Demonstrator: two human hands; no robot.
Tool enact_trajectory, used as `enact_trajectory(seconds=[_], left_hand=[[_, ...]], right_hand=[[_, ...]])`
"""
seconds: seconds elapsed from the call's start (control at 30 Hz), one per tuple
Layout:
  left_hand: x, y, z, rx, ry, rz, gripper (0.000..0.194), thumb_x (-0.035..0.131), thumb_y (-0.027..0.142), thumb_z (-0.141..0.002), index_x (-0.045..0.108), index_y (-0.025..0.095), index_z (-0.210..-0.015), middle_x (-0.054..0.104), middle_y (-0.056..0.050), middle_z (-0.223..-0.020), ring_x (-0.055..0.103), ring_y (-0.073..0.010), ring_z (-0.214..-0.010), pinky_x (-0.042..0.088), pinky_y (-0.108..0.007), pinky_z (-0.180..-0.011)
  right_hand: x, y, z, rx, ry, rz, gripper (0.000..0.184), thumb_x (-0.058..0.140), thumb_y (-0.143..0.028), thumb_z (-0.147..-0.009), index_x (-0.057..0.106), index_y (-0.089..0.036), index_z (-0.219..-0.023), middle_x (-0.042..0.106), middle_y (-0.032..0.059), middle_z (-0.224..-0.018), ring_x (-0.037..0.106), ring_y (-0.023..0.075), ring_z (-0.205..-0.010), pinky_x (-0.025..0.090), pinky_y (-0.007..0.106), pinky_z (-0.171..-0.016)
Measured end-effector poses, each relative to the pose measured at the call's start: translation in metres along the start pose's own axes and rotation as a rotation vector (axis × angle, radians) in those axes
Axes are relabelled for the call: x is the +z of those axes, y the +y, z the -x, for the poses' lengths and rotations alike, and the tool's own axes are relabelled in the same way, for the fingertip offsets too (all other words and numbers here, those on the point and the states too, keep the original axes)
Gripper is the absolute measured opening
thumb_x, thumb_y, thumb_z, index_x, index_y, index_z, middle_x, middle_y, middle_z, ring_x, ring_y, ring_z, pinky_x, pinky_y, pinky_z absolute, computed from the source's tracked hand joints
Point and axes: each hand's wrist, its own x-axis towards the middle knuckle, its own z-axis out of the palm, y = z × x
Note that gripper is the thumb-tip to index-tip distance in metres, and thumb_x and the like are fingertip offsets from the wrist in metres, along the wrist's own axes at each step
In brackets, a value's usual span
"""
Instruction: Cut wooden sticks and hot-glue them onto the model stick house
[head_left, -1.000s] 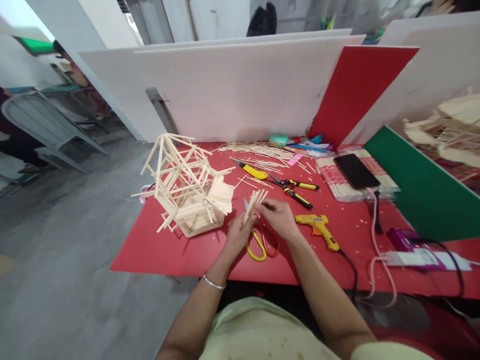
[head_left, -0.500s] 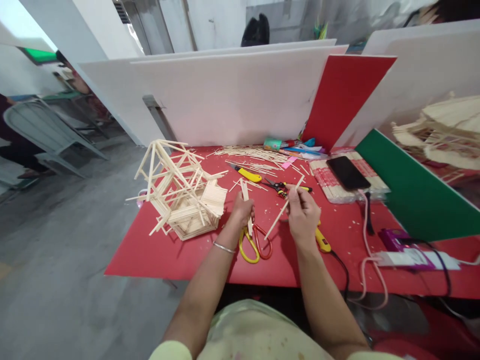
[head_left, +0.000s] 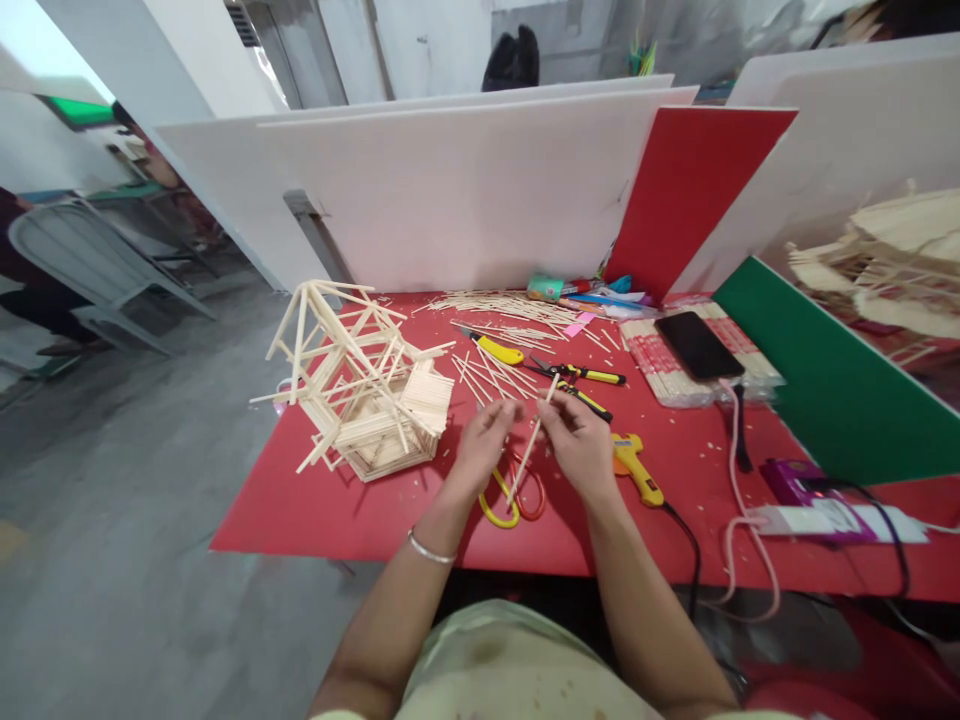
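Note:
Both of my hands meet over the red table (head_left: 360,515) and pinch one thin wooden stick (head_left: 531,440) that slants up to the right. My left hand (head_left: 484,448) holds its lower part with closed fingers, and my right hand (head_left: 577,445) grips it near the top. Several loose sticks (head_left: 487,375) lie fanned on the table just beyond my left hand. Under my hands rest scissors with a yellow and a red handle (head_left: 510,495). A stick-built house model (head_left: 360,385) stands to the left.
A yellow glue gun (head_left: 637,468) lies right of my right hand, its cord running to the table's front edge. Behind are a yellow utility knife (head_left: 495,348), pliers (head_left: 581,385), a phone (head_left: 697,345) on stick packs, and white, red and green boards.
My left hand has laid its bundle of sticks down on the table. My right hand brought its single stick to the left, and both hands now hold it.

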Motion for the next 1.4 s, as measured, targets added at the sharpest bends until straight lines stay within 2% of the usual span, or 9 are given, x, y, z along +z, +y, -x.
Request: enact_trajectory(seconds=[0.07, 0.23, 0.37, 0.47, 0.63, 0.77, 0.97, 1.13, 1.4], left_hand=[[-0.001, 0.0, 0.021, -0.09, -0.153, 0.04, 0.039, 0.067, 0.049, -0.085, 0.067, 0.018, -0.109, 0.069, -0.005, -0.084, 0.064, -0.0131, -0.06, 0.051, -0.025, -0.057], [-0.008, -0.004, 0.047, -0.054, 0.013, 0.076, 0.034, 0.076, 0.044, -0.079, 0.068, 0.016, -0.095, 0.06, 0.002, -0.065, 0.045, -0.0037, -0.042, 0.031, -0.015, -0.039], [-0.013, -0.001, 0.066, -0.068, 0.038, 0.092, 0.032, 0.075, 0.044, -0.08, 0.07, 0.014, -0.091, 0.056, 0.003, -0.06, 0.04, -0.0022, -0.039, 0.028, -0.015, -0.036], [-0.02, 0.003, 0.092, -0.056, 0.057, 0.102, 0.031, 0.074, 0.043, -0.082, 0.072, 0.014, -0.091, 0.056, 0.003, -0.061, 0.041, -0.0019, -0.04, 0.027, -0.014, -0.037], [-0.039, 0.012, 0.124, 0.027, 0.09, 0.18, 0.024, 0.068, 0.038, -0.088, 0.071, 0.017, -0.097, 0.062, 0.001, -0.067, 0.046, -0.003, -0.04, 0.031, -0.015, -0.037], [-0.051, 0.017, 0.129, 0.066, 0.154, 0.18, 0.022, 0.068, 0.037, -0.088, 0.07, 0.016, -0.096, 0.062, 0.001, -0.066, 0.043, -0.0025, -0.038, 0.029, -0.015, -0.036], [-0.065, 0.024, 0.139, 0.138, 0.3, 0.184, 0.022, 0.071, 0.035, -0.086, 0.07, 0.016, -0.098, 0.06, 0.001, -0.065, 0.04, -0.002, -0.04, 0.028, -0.014, -0.038], [-0.076, 0.032, 0.15, 0.114, 0.371, 0.243, 0.02, 0.072, 0.034, -0.084, 0.07, 0.017, -0.096, 0.059, 0.002, -0.065, 0.038, -0.0012, -0.039, 0.025, -0.014, -0.037], [-0.081, 0.032, 0.141, -0.019, 0.379, 0.453, 0.03, 0.075, 0.036, -0.081, 0.064, 0.016, -0.1, 0.056, 0.005, -0.063, 0.035, -0.0006, -0.034, 0.018, -0.014, -0.032]], right_hand=[[0.005, 0.005, 0.0, 0.018, -0.035, -0.017, 0.042, 0.065, -0.053, -0.084, 0.071, -0.019, -0.108, 0.068, 0.0018, -0.08, 0.057, 0.0128, -0.059, 0.047, 0.025, -0.054], [0.017, 0.006, 0.007, -0.058, -0.086, -0.006, 0.033, 0.069, -0.046, -0.084, 0.074, -0.018, -0.1, 0.073, 0.0032, -0.092, 0.066, 0.0183, -0.084, 0.052, 0.03, -0.079], [0.019, -0.005, 0.018, -0.138, -0.184, 0.079, 0.028, 0.06, -0.044, -0.091, 0.074, -0.02, -0.096, 0.073, 0.0024, -0.09, 0.066, 0.0179, -0.083, 0.051, 0.028, -0.077], [-0.003, -0.004, 0.021, -0.229, -0.216, 0.324, 0.03, 0.049, -0.04, -0.097, 0.073, -0.022, -0.099, 0.073, 0.0027, -0.089, 0.066, 0.0176, -0.082, 0.05, 0.029, -0.077], [-0.075, 0.029, 0.025, -0.124, 0.075, 1.005, 0.032, 0.051, -0.033, -0.09, 0.066, -0.021, -0.115, 0.07, 0.0105, -0.114, 0.065, 0.027, -0.102, 0.05, 0.036, -0.08], [-0.097, 0.049, 0.024, -0.085, 0.1, 1.087, 0.034, 0.049, -0.039, -0.091, 0.063, -0.022, -0.118, 0.069, 0.0083, -0.114, 0.065, 0.0253, -0.102, 0.05, 0.035, -0.081], [-0.057, 0.048, -0.051, -0.078, -0.183, 1.414, 0.064, 0.049, -0.042, -0.09, 0.037, -0.017, -0.148, 0.054, 0.0174, -0.139, 0.051, 0.0301, -0.125, 0.042, 0.04, -0.099], [-0.052, 0.06, -0.128, 0.074, -0.364, 1.511, 0.078, 0.074, -0.044, -0.064, 0.055, -0.014, -0.133, 0.062, 0.0228, -0.123, 0.058, 0.0389, -0.109, 0.045, 0.049, -0.088], [-0.065, 0.078, -0.131, -0.028, -0.355, 1.604, 0.059, 0.059, -0.044, -0.078, 0.059, -0.011, -0.127, 0.06, 0.0266, -0.119, 0.058, 0.0408, -0.108, 0.044, 0.047, -0.083]])
